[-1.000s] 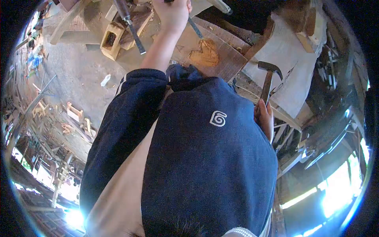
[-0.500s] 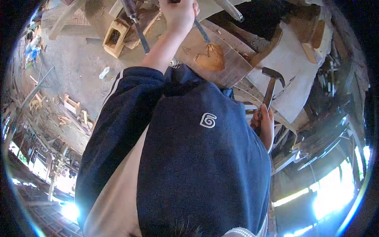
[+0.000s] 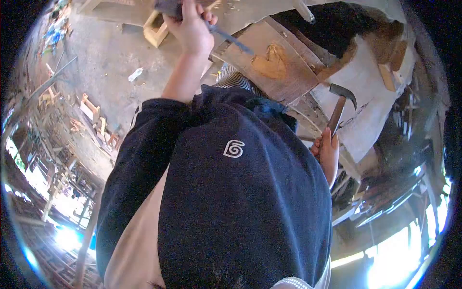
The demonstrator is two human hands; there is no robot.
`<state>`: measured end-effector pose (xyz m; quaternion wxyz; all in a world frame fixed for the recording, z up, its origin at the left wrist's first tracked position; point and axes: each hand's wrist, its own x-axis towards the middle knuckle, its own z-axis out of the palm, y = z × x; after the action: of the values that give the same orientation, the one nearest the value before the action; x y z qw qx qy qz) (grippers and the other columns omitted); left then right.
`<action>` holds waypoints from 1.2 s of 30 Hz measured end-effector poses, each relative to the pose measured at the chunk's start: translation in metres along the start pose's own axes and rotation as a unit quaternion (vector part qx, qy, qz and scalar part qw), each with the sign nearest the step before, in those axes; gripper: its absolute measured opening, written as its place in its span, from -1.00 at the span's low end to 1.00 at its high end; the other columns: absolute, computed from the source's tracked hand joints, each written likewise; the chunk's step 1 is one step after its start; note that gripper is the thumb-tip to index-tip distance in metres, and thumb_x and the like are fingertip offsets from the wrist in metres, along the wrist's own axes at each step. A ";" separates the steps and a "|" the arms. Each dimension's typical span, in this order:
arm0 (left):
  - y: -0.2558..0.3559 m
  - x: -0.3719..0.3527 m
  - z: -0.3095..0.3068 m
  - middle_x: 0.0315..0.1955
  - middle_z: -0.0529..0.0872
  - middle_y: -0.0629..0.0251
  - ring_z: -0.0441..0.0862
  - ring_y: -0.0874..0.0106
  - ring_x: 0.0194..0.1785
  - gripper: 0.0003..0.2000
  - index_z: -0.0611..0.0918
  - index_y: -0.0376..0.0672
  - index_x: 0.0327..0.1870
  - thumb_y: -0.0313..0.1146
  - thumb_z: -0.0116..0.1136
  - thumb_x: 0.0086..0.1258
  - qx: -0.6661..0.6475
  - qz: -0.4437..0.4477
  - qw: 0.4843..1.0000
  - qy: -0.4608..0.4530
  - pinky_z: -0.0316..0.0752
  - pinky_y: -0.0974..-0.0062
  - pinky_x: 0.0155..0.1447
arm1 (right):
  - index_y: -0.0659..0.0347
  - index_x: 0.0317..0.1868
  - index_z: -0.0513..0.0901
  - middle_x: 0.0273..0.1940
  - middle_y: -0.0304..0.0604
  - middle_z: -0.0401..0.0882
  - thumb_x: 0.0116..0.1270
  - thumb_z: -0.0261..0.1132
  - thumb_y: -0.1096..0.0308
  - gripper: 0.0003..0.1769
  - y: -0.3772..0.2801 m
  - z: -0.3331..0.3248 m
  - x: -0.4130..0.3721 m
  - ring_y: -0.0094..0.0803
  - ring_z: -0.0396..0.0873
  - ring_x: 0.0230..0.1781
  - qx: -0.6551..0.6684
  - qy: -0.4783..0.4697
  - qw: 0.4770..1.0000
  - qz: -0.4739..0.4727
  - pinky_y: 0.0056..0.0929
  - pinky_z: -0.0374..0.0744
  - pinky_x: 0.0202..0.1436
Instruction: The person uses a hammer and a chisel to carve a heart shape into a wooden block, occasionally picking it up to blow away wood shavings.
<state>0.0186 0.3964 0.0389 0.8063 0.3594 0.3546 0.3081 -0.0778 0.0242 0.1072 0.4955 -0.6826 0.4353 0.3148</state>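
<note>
My left hand (image 3: 192, 36) is closed around a chisel (image 3: 232, 39), its dark handle sticking out past the fingers at the top edge. The blade slants down to the right, and its tip overlaps the board near the left edge of a heart-shaped carving (image 3: 272, 62). This carved patch is lighter than the brown wooden board (image 3: 301, 70) around it. On the right, my right hand (image 3: 328, 150) grips a claw hammer (image 3: 339, 108) by its wooden handle, head pointing away from me.
A small wooden frame-like piece (image 3: 156, 33) lies beyond my left hand. Right of the board is a pale wooden slab (image 3: 361, 115) with a crack. A clear plastic scrap (image 3: 135, 74) lies on the grey floor (image 3: 115, 53), with wood offcuts (image 3: 91, 108) farther left.
My left hand has moved left and drawn the chisel tip from the heart's upper edge toward its left side. The view has shifted slightly; my right hand still holds the hammer.
</note>
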 end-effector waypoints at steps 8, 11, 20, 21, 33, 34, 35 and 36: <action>0.046 -0.069 -0.094 -0.67 0.43 0.40 0.41 0.54 -0.68 -0.77 0.39 -0.09 -0.43 -0.28 0.07 0.46 0.090 0.073 0.988 0.106 0.30 0.57 -0.62 | 0.08 -0.08 0.36 -0.61 -0.35 0.29 0.51 0.07 0.10 -0.76 -0.014 -0.027 0.005 -0.57 0.26 -0.74 -0.177 -0.016 0.983 -0.052 -0.54 0.30 -0.76; 0.040 -0.096 -0.121 -0.67 0.46 0.42 0.40 0.57 -0.71 -0.86 0.41 -0.08 -0.27 -0.32 0.10 0.46 0.108 0.109 0.984 0.090 0.31 0.55 -0.68 | 0.12 0.00 0.37 -0.61 -0.36 0.29 0.52 0.04 0.07 -0.70 -0.024 -0.035 0.012 -0.57 0.26 -0.74 -0.250 -0.051 0.962 -0.094 -0.54 0.29 -0.75; 0.053 -0.145 -0.145 -0.66 0.46 0.45 0.41 0.60 -0.69 -0.83 0.40 -0.12 -0.16 -0.41 0.17 0.42 0.118 0.144 0.967 0.175 0.30 0.58 -0.67 | 0.41 -0.05 0.42 -0.48 0.01 0.51 0.49 0.00 -0.08 -0.43 -0.046 -0.046 0.025 -0.10 0.51 -0.47 -0.546 -0.034 0.799 -0.248 -0.10 0.44 -0.35; 0.054 -0.147 -0.147 -0.67 0.48 0.42 0.42 0.57 -0.70 -0.81 0.40 -0.13 -0.18 -0.39 0.20 0.40 0.126 0.136 0.967 0.173 0.31 0.57 -0.66 | 0.41 -0.05 0.42 -0.48 0.01 0.51 0.49 0.00 -0.08 -0.43 -0.047 -0.050 0.036 -0.10 0.51 -0.47 -0.549 -0.040 0.793 -0.261 -0.10 0.44 -0.35; 0.054 -0.151 -0.139 -0.63 0.43 0.46 0.38 0.60 -0.73 -0.70 0.38 -0.11 0.09 -0.44 0.15 0.42 0.035 0.155 0.975 0.156 0.28 0.58 -0.71 | 0.52 0.02 0.39 -0.23 0.23 0.50 0.50 0.01 0.06 -0.47 -0.023 -0.075 0.110 0.08 0.53 -0.23 -0.584 -0.042 0.745 -0.321 -0.04 0.44 -0.14; 0.055 -0.150 -0.139 -0.63 0.44 0.46 0.39 0.60 -0.73 -0.69 0.38 -0.11 0.11 -0.43 0.15 0.42 0.029 0.159 0.975 0.153 0.28 0.58 -0.71 | 0.51 0.02 0.40 -0.24 0.22 0.50 0.50 0.00 0.07 -0.47 -0.024 -0.070 0.106 0.07 0.53 -0.24 -0.581 -0.055 0.743 -0.328 -0.05 0.44 -0.15; 0.057 -0.149 -0.139 -0.63 0.44 0.46 0.39 0.60 -0.73 -0.69 0.38 -0.11 0.11 -0.43 0.15 0.42 0.026 0.160 0.975 0.153 0.28 0.58 -0.71 | 0.51 0.02 0.40 -0.25 0.21 0.50 0.50 0.00 0.07 -0.48 -0.025 -0.063 0.103 0.05 0.54 -0.25 -0.578 -0.067 0.741 -0.335 -0.05 0.45 -0.16; 0.063 -0.147 -0.138 -0.61 0.44 0.44 0.41 0.59 -0.69 -0.75 0.36 -0.12 0.00 -0.43 0.16 0.42 0.041 0.138 0.977 0.158 0.31 0.56 -0.68 | 0.50 0.01 0.40 -0.27 0.20 0.50 0.51 0.00 0.07 -0.49 -0.025 -0.053 0.097 0.03 0.54 -0.26 -0.575 -0.080 0.740 -0.340 -0.06 0.45 -0.17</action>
<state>-0.1878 0.3702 0.0728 0.6743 0.3847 0.4371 0.4542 -0.0146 -0.0505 0.0506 0.1157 -0.9128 -0.1305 0.3694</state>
